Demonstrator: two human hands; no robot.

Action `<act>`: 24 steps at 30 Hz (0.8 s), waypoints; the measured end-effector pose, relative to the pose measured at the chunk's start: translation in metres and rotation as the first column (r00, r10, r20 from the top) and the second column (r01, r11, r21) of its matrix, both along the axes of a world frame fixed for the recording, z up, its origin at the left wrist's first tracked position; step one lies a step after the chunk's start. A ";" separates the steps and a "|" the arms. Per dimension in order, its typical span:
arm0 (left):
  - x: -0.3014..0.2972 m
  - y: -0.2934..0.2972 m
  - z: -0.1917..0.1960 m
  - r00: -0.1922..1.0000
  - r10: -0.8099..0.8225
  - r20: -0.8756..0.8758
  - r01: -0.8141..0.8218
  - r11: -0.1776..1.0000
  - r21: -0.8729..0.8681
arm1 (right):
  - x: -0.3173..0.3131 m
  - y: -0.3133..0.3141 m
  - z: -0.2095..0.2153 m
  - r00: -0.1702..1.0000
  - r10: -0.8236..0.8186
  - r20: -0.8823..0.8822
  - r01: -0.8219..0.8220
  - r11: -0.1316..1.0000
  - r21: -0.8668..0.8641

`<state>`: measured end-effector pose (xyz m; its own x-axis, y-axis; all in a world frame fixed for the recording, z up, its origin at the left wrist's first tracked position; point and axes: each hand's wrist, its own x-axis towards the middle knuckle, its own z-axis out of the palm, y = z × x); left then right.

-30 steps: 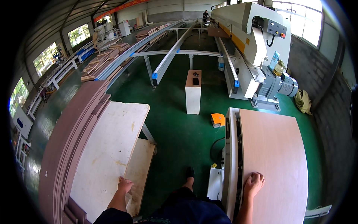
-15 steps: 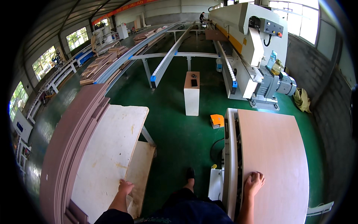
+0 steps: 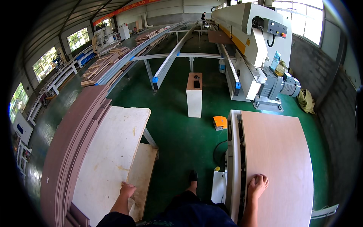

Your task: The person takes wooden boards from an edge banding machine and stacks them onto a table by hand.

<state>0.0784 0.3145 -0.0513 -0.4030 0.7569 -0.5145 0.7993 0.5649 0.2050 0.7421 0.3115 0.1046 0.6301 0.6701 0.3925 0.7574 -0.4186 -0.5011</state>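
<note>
My left hand rests on the right edge of a worn white board, its fingers apart and nothing visible in them. That board lies on a stand at the left, above a lower shelf. On the right, my right hand presses its curled fingers on top of a light wood-toned panel, near the panel's left edge. Nothing shows inside these fingers. The panel lies flat on a machine bed with a white rail along its left side.
Brown boards are stacked at the far left. Ahead stand a narrow white pedestal with a phone, an orange foot pedal and roller rails. A large machine with a motor fills the right back.
Both my hands and the panel stay where they were. Far off, the other person has changed posture slightly.
</note>
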 end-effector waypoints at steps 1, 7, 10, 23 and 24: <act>-0.009 -0.004 -0.010 1.000 -0.023 -0.017 0.023 1.000 0.005 | -0.002 0.001 0.001 1.000 0.005 -0.006 -0.005 1.000 0.002; 0.011 0.005 0.011 0.998 0.040 0.045 -0.040 0.999 -0.009 | 0.002 -0.002 -0.001 1.000 -0.008 -0.006 0.008 1.000 0.000; 0.018 0.006 0.021 0.999 0.046 0.023 -0.047 0.999 0.010 | 0.004 -0.002 -0.003 1.000 -0.012 -0.014 0.012 1.000 -0.003; 0.007 0.003 0.006 0.999 0.018 0.044 -0.019 1.000 0.008 | 0.002 -0.001 -0.002 1.000 -0.006 -0.004 0.006 1.000 -0.002; 0.011 0.005 0.012 0.997 0.023 0.067 -0.023 1.000 0.002 | 0.002 -0.002 -0.002 1.000 -0.008 -0.002 0.008 1.000 -0.003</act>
<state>0.0894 0.3194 -0.0393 -0.3852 0.7491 -0.5389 0.7704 0.5825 0.2591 0.7444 0.3098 0.1029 0.6363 0.6661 0.3891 0.7529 -0.4261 -0.5016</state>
